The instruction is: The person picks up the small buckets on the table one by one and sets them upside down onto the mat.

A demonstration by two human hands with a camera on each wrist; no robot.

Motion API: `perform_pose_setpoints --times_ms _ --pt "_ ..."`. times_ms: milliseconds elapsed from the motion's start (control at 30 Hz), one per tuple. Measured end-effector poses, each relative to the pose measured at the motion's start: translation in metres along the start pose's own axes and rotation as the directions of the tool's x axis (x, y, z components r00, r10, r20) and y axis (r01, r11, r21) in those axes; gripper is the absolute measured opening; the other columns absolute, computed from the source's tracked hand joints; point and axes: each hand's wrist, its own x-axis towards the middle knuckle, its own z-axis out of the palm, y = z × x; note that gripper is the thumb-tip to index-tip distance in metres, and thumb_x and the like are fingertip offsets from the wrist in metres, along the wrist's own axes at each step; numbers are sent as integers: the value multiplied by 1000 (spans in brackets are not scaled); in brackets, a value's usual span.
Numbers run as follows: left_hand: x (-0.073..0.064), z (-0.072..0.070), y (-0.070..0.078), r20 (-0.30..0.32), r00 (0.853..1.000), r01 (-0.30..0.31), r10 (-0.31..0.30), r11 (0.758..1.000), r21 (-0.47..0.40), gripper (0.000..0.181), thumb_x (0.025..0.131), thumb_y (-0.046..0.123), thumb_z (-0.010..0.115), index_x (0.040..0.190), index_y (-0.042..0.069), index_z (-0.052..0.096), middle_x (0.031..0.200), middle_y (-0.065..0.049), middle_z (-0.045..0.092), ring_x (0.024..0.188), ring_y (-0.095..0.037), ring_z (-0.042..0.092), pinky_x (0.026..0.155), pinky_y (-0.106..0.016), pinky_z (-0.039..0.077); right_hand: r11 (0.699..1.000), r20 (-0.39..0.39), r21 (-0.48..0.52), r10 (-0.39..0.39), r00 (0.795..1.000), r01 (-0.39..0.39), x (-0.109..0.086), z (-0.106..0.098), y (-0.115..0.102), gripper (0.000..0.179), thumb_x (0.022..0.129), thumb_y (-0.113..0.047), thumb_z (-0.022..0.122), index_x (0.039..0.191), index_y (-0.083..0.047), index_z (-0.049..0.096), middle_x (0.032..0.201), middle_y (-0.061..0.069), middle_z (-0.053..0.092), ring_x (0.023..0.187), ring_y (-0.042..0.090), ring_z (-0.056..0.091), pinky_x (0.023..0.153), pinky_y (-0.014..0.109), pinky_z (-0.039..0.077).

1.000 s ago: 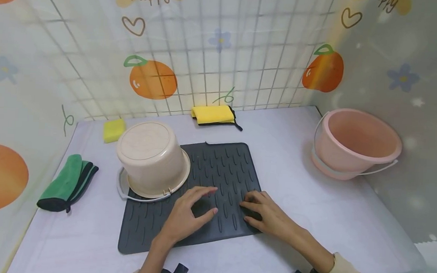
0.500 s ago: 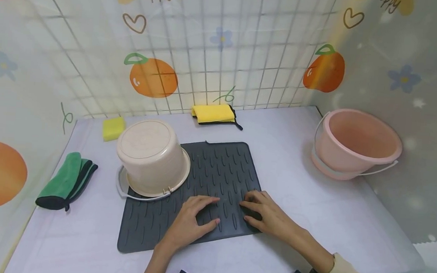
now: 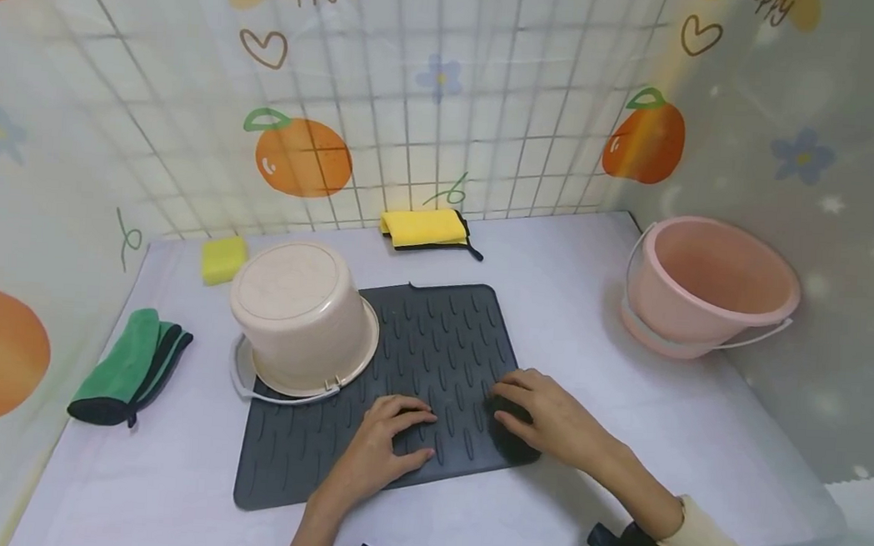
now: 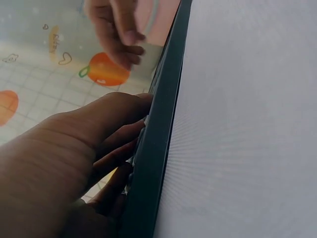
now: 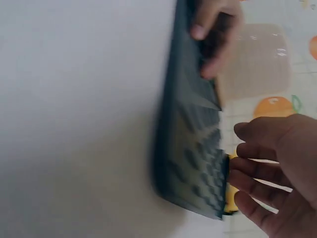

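Note:
A dark grey rubber mat (image 3: 448, 332) with raised ridges lies flat on the white-covered table. My left hand (image 3: 377, 441) rests with its fingertips on the mat's front middle, fingers loosely bent. In the left wrist view those fingers (image 4: 121, 111) touch the ridged face by the mat's edge (image 4: 158, 124). Over the front right corner hovers my right hand (image 3: 559, 418), casting a dark shadow on the mat. The right wrist view shows its fingers (image 5: 257, 191) spread loosely, apart from the mat and holding nothing. An upside-down beige bucket (image 3: 299, 323) stands on the mat's left part.
A pink bucket (image 3: 707, 281) stands upright at the right, its handle lowered. Along the back lie a folded yellow cloth (image 3: 426, 229) and a yellow sponge (image 3: 223, 260). A folded green cloth (image 3: 126, 367) is at the left. A patterned curtain (image 3: 446, 123) hangs behind the table.
My right hand has lifted off the mat and shifted slightly right. The left hand has moved a little down and right along the mat. The buckets and cloths stay put.

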Motion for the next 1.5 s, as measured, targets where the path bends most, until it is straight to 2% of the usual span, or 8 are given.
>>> perform_pose_setpoints --times_ms 200,333,600,867,1033,1300,1400,1500 --pt "1 2 1 -20 1000 -19 19 1000 7 42 80 22 86 119 18 73 129 5 59 126 -19 45 103 -53 37 995 -83 -104 -6 997 -3 11 -36 10 32 86 -18 81 113 -4 73 110 8 67 101 25 64 85 40 54" --pt "1 0 2 -13 1000 -3 3 1000 8 41 80 23 86 119 17 73 129 4 59 127 -19 44 105 -53 36 989 -115 -149 -25 993 7 15 -57 23 30 84 -14 82 110 -3 73 107 8 67 99 26 64 85 43 53" --pt "0 1 2 5 1000 16 -16 1000 17 41 81 23 85 120 18 72 130 4 58 128 -18 43 107 -53 35 985 -224 -168 -62 973 24 17 -91 49 28 78 -2 82 104 1 72 97 13 67 89 31 65 76 44 55" --pt "0 1 2 -11 1000 5 -5 1000 28 40 81 23 86 119 18 73 129 6 58 127 -18 44 106 -53 36 971 -204 -212 64 977 -108 14 -123 63 31 79 -3 81 109 2 71 102 16 69 92 33 66 80 47 57" --pt "0 2 3 -6 1000 11 -11 1000 20 40 81 22 85 119 18 73 129 6 58 128 -18 43 106 -53 35 947 -209 -235 169 963 -218 11 -142 72 34 81 -5 81 112 1 71 107 18 69 93 36 66 83 51 55" --pt "1 1 3 -14 1000 1 -1 1000 18 40 81 22 85 119 17 73 129 5 59 128 -19 43 107 -53 34 918 -308 -309 150 940 -248 5 -162 98 37 74 -4 85 106 8 69 96 22 65 84 40 61 72 54 52" --pt "0 2 2 -15 1000 -8 8 1000 25 40 81 23 85 118 17 73 129 5 59 127 -19 44 106 -53 35 904 -309 -331 165 936 -269 1 -166 105 30 74 -4 85 95 7 66 81 17 60 71 35 56 61 48 49" --pt "-1 3 0 -16 1000 -13 14 999 31 39 81 23 85 118 18 73 129 6 58 127 -19 44 105 -53 36 882 -292 -351 215 932 -313 -2 -168 111 27 77 -7 84 86 0 60 71 8 50 62 28 48 53 40 39"
